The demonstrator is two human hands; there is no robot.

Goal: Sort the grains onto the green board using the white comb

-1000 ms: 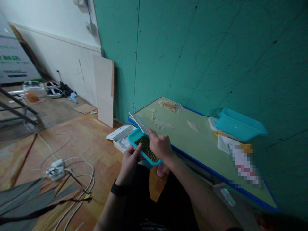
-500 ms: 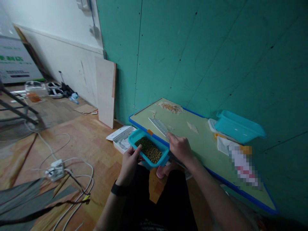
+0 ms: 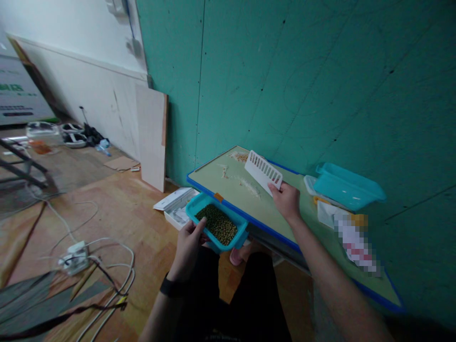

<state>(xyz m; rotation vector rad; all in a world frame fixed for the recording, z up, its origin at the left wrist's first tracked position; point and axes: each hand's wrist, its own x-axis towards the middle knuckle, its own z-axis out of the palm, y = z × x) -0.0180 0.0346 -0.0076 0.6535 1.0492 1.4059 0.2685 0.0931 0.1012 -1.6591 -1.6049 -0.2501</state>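
My left hand (image 3: 190,244) grips the near left rim of a blue plastic tub (image 3: 243,232), thumb over the edge. Green beans (image 3: 216,223), mixed with paler ones, cover the tub's bottom. The tub is held against the front edge of a low table (image 3: 228,187) with a blue border. Raised over the tabletop, a white slotted plastic scraper (image 3: 262,173) is pinched in my right hand (image 3: 286,199). Behind the scraper lies a heap of pale yellow beans (image 3: 241,157), partly hidden by it. White grains (image 3: 249,186) are scattered in a streak on the table.
A second blue tub (image 3: 349,186) rests at the table's right by the green wall. Beside it lie a white lid-like piece (image 3: 326,213) and a blurred-out packet (image 3: 358,247). An open white box (image 3: 178,209) sits left of the held tub. Cables and a power strip (image 3: 74,258) lie on the floor.
My right hand has lifted the scraper from near the tub's edge and moved it right and farther over the table. White grains lie in a longer streak. My left hand keeps the tub in place.
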